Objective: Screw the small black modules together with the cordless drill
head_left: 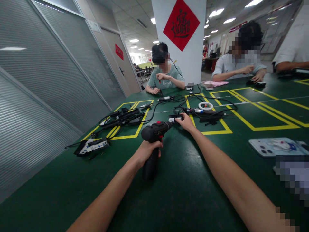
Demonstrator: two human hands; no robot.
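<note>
My left hand [147,150] is wrapped round the grip of a black cordless drill [154,137] with a red switch on top, standing on the green table [178,193]. The drill's nose points away from me. My right hand [185,121] reaches out past the drill's nose and pinches a small black and white part [174,118] lying on the table at the chuck. Black cables run off from that spot.
A pile of black tools and cables [125,117] lies in a yellow-taped box at left, and a black and white tool [93,146] lies nearer. A white tape ring [205,105] and a phone [275,146] lie at right. Other people sit across the table.
</note>
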